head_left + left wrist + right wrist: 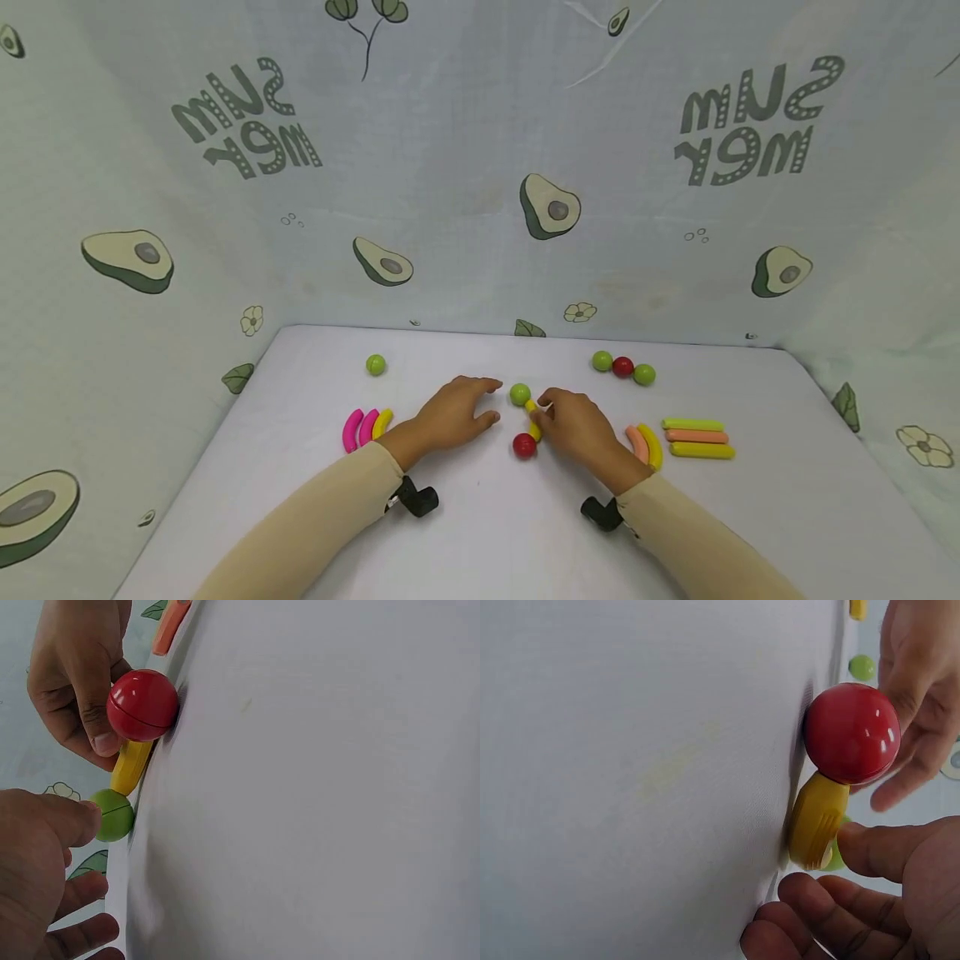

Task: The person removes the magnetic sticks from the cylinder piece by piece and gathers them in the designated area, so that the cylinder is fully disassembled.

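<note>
A yellow curved piece [817, 824] lies on the white table between a glossy red ball [524, 446] and a green ball [520, 394]. My right hand [579, 427] is at the yellow piece from the right. Its thumb [866, 847] lies right at the piece's side, with the fingertips [804, 894] spread apart beyond one end. On the other side, my left hand [456, 412] holds nothing and has its fingers loosely extended toward the green ball. In the left wrist view its thumb [79, 819] overlaps that ball.
Two pink curved pieces [352, 431] and a yellow one [382, 422] lie left. Right are an orange and a yellow curved piece [651, 446] and three sticks [696, 437]. Farther back sit a lone green ball [376, 364] and a row of three balls [622, 367].
</note>
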`<state>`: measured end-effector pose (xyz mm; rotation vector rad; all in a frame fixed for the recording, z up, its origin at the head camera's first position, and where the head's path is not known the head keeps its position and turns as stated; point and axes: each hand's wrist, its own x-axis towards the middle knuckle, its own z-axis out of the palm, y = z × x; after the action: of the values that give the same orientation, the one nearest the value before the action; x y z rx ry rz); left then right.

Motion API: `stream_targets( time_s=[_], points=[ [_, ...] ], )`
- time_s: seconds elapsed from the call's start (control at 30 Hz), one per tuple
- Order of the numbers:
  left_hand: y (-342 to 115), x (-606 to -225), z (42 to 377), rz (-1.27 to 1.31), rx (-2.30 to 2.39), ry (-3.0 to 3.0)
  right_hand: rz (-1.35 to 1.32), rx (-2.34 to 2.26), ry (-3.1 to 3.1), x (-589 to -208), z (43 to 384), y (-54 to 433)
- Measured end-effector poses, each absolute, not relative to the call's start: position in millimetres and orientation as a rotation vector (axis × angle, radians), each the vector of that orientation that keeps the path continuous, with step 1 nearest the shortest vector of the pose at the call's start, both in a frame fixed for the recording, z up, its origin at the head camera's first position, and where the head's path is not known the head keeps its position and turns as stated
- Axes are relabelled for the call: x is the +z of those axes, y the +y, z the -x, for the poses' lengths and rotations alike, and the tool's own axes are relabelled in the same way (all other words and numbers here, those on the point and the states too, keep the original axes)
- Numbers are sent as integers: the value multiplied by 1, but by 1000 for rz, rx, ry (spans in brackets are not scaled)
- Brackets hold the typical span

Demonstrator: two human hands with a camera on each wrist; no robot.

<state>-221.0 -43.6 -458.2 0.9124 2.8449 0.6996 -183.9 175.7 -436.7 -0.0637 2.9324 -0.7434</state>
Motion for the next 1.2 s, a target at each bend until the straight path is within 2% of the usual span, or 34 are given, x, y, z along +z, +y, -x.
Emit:
stream_targets(
  time_s=[0.67, 1.2],
  points=[
    [-12, -467, 243, -1007, 624, 2905, 111, -675, 2967, -439, 185, 176],
    [-6, -468, 245, -950, 612, 2935, 422, -606, 2927, -443, 180, 191]
  ],
)
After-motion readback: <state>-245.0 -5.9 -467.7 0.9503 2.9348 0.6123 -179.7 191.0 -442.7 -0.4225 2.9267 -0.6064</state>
